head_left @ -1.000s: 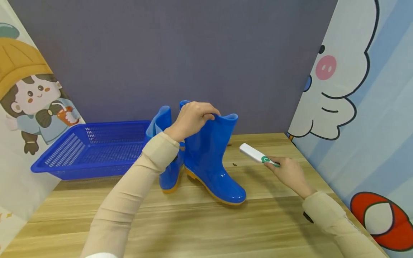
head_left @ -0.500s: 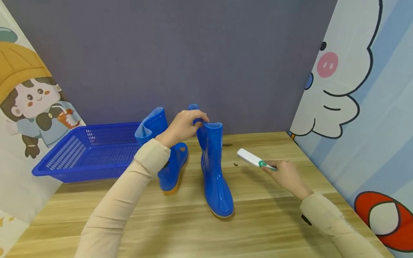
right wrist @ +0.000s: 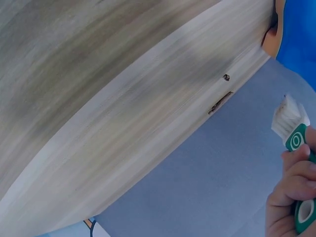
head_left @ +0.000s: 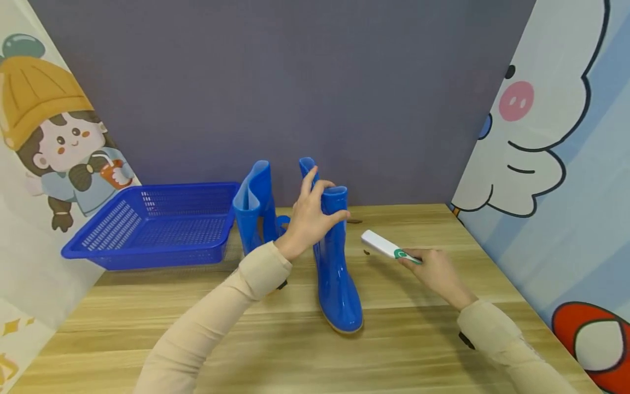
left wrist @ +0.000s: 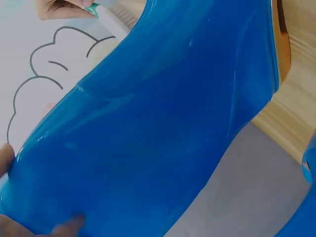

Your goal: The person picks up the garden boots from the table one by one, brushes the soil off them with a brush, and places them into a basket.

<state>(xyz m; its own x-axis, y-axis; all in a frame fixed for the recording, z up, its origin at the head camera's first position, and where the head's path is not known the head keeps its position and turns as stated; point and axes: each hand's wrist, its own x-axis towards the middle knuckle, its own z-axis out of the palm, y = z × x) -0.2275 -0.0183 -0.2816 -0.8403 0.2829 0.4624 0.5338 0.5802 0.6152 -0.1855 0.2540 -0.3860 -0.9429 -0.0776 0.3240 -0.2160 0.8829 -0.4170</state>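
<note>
Two blue rain boots with yellow-orange soles stand upright on the table. My left hand lies against the upper shaft of the right-hand boot, fingers spread and thumb stretched across it. In the left wrist view that boot fills most of the picture, and blurred fingertips touch its surface. The other boot is to the left, its lower part hidden behind my left arm. Out to the right, my right hand grips the green handle of a white brush; its bristles show in the right wrist view.
A blue plastic basket stands at the back left of the wooden table. Small brown bits lie on the table behind the brush, with a longer brown piece by the grey back wall.
The right-hand boot was turned so its toe points forward and set apart from the other. My left hand has loosened from its rim and spread along the shaft. The brush has lowered slightly.
</note>
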